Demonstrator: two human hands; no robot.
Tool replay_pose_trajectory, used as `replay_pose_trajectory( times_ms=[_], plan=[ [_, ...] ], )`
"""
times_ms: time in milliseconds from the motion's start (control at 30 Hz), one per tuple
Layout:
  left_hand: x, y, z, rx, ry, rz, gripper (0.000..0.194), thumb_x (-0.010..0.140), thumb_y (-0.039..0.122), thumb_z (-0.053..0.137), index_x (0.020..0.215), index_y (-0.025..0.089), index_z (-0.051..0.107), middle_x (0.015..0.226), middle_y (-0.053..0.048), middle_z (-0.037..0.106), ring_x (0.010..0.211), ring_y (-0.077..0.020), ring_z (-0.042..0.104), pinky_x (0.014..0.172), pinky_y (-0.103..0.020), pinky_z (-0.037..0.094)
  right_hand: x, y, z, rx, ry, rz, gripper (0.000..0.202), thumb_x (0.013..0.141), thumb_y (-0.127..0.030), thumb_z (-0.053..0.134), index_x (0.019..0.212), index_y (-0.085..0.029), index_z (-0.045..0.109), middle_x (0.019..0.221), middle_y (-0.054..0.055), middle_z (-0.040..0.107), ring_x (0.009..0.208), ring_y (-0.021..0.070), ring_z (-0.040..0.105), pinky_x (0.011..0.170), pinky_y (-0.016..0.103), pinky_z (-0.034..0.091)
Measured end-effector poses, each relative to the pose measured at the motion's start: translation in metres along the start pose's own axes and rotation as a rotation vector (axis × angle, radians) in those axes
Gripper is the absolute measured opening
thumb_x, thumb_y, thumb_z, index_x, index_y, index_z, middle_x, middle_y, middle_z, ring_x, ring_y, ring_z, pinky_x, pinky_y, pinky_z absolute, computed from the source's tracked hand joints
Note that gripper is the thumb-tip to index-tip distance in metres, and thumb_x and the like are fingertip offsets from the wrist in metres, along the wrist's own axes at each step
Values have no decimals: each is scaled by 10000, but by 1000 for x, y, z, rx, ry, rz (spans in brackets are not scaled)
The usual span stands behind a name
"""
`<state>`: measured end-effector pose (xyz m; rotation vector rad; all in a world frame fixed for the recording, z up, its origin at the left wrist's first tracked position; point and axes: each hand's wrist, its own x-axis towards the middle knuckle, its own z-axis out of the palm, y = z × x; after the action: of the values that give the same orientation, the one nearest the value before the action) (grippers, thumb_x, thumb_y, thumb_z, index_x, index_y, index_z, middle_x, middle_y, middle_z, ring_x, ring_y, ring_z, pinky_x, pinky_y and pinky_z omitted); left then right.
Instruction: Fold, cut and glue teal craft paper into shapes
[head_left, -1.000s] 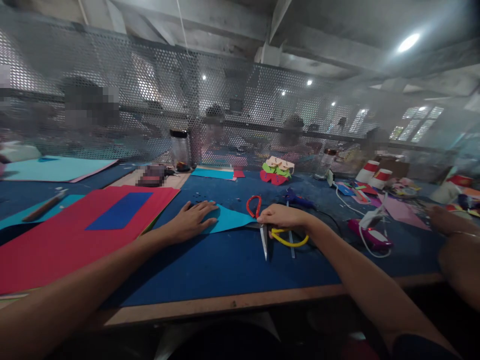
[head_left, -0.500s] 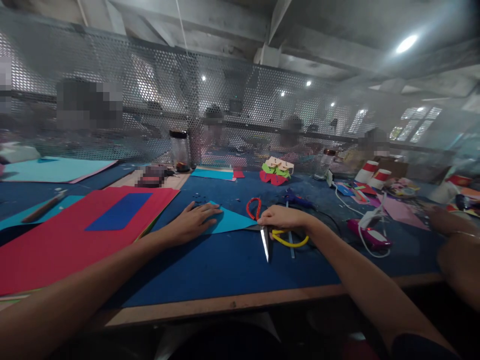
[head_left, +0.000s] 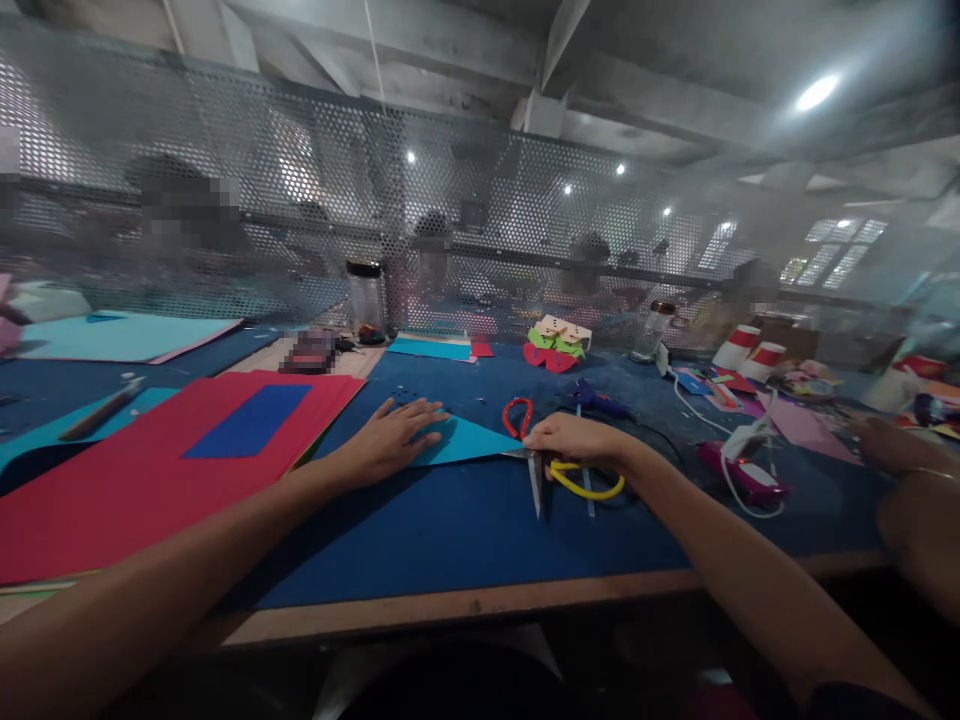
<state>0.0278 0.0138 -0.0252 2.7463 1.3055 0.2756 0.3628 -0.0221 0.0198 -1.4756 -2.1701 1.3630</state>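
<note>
My left hand (head_left: 397, 440) lies flat with fingers apart on a pointed piece of light-blue paper (head_left: 476, 440). The paper's narrow end reaches the fingertips of my right hand (head_left: 574, 440), which is closed in a pinch. Under and around those fingers is a pair of scissors with spread blades (head_left: 535, 488). One handle loop is red (head_left: 517, 416), the other yellow (head_left: 589, 486); neither has fingers through it. One blade points toward me, the other toward the paper's tip. My fingers hide the pivot, so whether they grip paper or scissors is unclear.
Red sheets (head_left: 150, 490) with a dark-blue rectangle (head_left: 247, 422) lie left. Behind stand a glass jar (head_left: 365, 305) and a paper model (head_left: 556, 343). A blue glue gun (head_left: 606, 402), a pink corded device (head_left: 739, 475) and another person's arm (head_left: 919, 520) are right.
The whole view has shifted slightly to the side. Both hands, the blue paper and the scissors keep nearly the same places relative to each other.
</note>
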Motion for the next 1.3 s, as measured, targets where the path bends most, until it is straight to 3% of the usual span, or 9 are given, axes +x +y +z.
replay_pose_trajectory(
  times_ms=[300,533,700,1067,1300],
  plan=[
    [0,0,5,-34,-42,49,535,1066,577,309,1545,380,446,1659,-28,383,1541,-303,310,1249,-605,111,4,2,4,-160,-8,-11,486,923,-591,525,660,-183,509,521,-11,568,455,96,432,452,227,247],
    [1,-3,7,-38,-50,46,540,1064,595,301,1550,397,430,1664,-19,372,1544,-307,300,1240,-630,114,5,-2,7,-194,19,-1,467,930,-585,516,672,-197,486,469,-57,377,453,111,445,471,227,253],
    [1,-5,7,-46,-57,50,547,1061,609,299,1560,409,404,1669,-21,361,1549,-307,287,1233,-641,121,5,-9,10,-236,36,22,456,941,-568,499,683,-192,486,492,-56,382,450,94,371,488,241,233],
    [1,-2,5,-31,-53,44,558,1057,608,314,1557,385,421,1662,-23,377,1541,-310,306,1242,-614,132,7,0,10,-198,20,-32,478,914,-614,504,675,-205,437,518,-65,368,479,97,377,514,235,260],
    [2,-2,6,-37,-51,38,553,1057,601,331,1551,376,434,1657,-32,386,1539,-313,310,1235,-633,134,10,-7,12,-339,81,-79,458,943,-522,473,637,-209,338,557,-62,295,508,83,276,526,264,196]
  ],
)
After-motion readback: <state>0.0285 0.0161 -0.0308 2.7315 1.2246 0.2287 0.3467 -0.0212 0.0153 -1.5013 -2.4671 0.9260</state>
